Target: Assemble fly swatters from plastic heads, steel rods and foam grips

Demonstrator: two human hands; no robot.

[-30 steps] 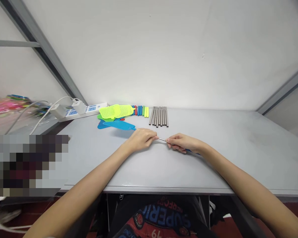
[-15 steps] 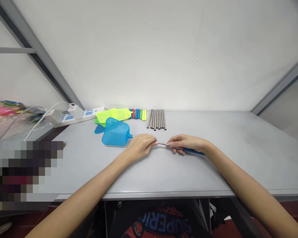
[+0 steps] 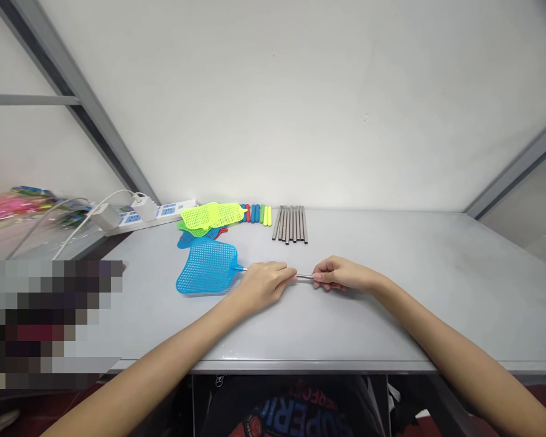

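A blue fly swatter (image 3: 208, 267) lies across the front half of the table, its mesh head to the left. My left hand (image 3: 267, 282) is closed around its thin metal rod, just right of the head. The rod (image 3: 304, 277) shows between my two hands. With thumb and fingers pinched, my right hand (image 3: 339, 274) grips the rod farther right; whatever lies inside and behind those fingers is hidden. Beyond the hands, several metal tubes (image 3: 291, 224) lie side by side. Left of them is a row of coloured handles (image 3: 256, 213) in blue, red, green and yellow.
Yellow, green and blue swatter heads (image 3: 209, 217) overlap at the back left. Behind them a white power strip (image 3: 164, 212) holds plugs with white cables. Plastic-wrapped colourful items (image 3: 18, 206) sit at far left, above a pixelated patch. A white wall (image 3: 323, 121) borders the table (image 3: 437, 291).
The swatter head has turned and lies flatter, nearer the front edge. The blue handle seen under my right hand before is out of sight now. The view has shifted slightly.
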